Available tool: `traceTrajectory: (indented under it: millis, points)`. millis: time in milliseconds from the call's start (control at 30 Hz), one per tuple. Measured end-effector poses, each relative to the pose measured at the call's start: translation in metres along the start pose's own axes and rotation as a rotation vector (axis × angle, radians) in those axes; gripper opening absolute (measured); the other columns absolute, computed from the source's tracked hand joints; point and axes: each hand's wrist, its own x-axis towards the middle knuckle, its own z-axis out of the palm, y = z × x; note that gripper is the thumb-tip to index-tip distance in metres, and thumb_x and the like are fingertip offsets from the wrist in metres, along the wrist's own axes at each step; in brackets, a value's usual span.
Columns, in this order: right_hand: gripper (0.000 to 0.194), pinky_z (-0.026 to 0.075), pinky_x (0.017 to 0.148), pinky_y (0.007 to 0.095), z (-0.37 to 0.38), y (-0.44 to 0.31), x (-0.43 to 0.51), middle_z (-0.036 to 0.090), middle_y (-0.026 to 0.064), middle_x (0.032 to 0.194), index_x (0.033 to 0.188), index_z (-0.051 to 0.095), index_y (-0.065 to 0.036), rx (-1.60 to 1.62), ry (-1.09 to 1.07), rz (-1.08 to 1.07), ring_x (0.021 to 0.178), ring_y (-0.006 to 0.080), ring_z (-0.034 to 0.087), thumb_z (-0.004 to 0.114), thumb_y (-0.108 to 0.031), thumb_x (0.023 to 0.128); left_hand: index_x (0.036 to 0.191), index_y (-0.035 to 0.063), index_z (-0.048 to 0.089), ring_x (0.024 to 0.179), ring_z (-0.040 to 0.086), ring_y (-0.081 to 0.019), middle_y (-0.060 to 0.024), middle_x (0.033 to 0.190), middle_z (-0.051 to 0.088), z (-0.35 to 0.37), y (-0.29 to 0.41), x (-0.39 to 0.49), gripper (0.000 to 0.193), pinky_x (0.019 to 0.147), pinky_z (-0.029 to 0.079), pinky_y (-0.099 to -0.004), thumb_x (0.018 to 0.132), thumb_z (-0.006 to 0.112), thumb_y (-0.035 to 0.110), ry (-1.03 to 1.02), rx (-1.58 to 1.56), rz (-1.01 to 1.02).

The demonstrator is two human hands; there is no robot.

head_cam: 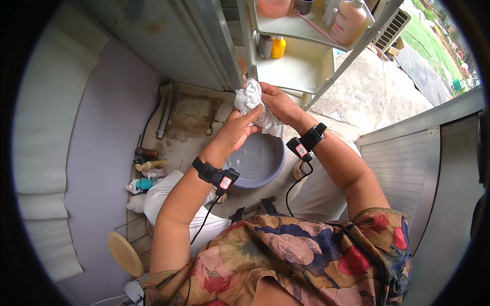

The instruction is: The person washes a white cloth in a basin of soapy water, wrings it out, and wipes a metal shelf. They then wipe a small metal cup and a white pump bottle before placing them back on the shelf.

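A bunched white cloth [250,95] is held between my two hands, above the far rim of a round plastic basin. My left hand [243,128] grips it from the lower left, with the thumb over the fabric. At the cloth's upper right, my right hand [277,101] pinches it; some of its fingertips are hidden. One end of the cloth hangs down at the basin's far right rim. The grey-blue basin [254,158] stands on the floor between my knees and holds cloudy water.
A white plastic shelf rack [293,72] with bottles stands just beyond my hands. Several bottles [151,165] line the left wall by my left knee. A metal door panel [183,42] rises at the upper left, and a slatted panel [398,168] stands on the right.
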Motion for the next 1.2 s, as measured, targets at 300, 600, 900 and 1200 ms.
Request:
traceTrajectory:
  millis: [300,600,900,1200]
  points:
    - [0.025,0.049,0.087,0.0228,-0.023,-0.007,-0.002,0.066,-0.0001,0.11,0.121,0.063,-0.004,-0.446,0.18,-0.041,0.097,0.0066,0.06,0.062,-0.013,0.098,0.133,0.0051,0.058,0.098,0.063,-0.0123,-0.0045,0.11,0.068,-0.011,-0.009,0.015,0.045,0.085,0.051,-0.0273,0.09,0.07,0.008,0.299,0.47,0.368]
    - [0.018,0.046,0.08,0.0211,-0.012,-0.018,-0.012,0.058,-0.004,0.096,0.112,0.063,-0.005,-0.506,0.167,-0.179,0.086,0.0038,0.052,0.068,-0.009,0.095,0.127,0.0042,0.06,0.098,0.064,-0.0127,-0.0058,0.11,0.069,-0.018,-0.011,0.018,0.041,0.086,0.051,-0.0294,0.088,0.073,0.006,0.333,0.551,0.455]
    - [0.011,0.046,0.074,0.0206,-0.003,-0.027,-0.016,0.058,-0.0058,0.085,0.101,0.064,-0.006,-0.701,0.121,-0.271,0.078,0.0021,0.05,0.071,-0.01,0.094,0.127,0.0043,0.06,0.099,0.064,-0.0133,-0.0061,0.11,0.069,-0.017,-0.011,0.019,0.044,0.087,0.051,-0.0298,0.086,0.074,0.007,0.336,0.578,0.405]
    - [0.009,0.048,0.076,0.0211,-0.037,-0.038,-0.029,0.063,-0.0035,0.088,0.096,0.065,-0.002,-0.551,0.244,-0.309,0.081,0.0039,0.055,0.069,-0.011,0.095,0.119,0.0052,0.061,0.091,0.066,-0.0127,-0.0041,0.103,0.068,-0.022,-0.011,0.014,0.038,0.076,0.054,-0.0285,0.085,0.077,0.009,0.308,0.417,0.262]
